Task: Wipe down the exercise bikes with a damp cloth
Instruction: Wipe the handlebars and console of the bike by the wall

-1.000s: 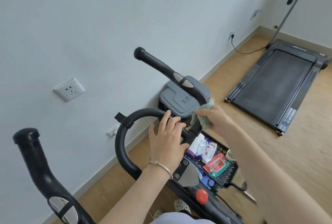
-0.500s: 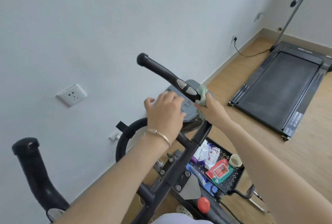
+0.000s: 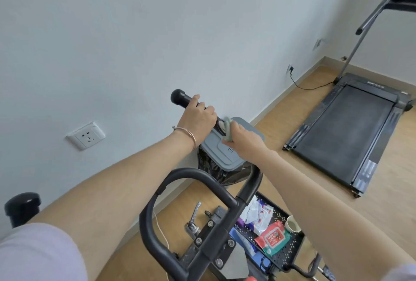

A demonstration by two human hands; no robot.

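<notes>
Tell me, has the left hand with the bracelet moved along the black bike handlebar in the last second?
Yes. The left hand left the curved loop bar and now grips the straight black handlebar near its capped end, beyond the green cloth.

A folded-flat treadmill (image 3: 344, 132) lies on the wooden floor at about two o'clock, its upright post and console rising at the upper right. Its black cord (image 3: 308, 87) runs to a wall plug at one o'clock. A white wall socket (image 3: 86, 136) sits at nine o'clock. A grey bin lid (image 3: 227, 154) over a black liner is near centre. At five o'clock, a black perforated tray (image 3: 292, 249) holds a red wipes packet (image 3: 273, 236), a small cup (image 3: 293, 224) and crumpled white wrappers (image 3: 258, 213).
</notes>
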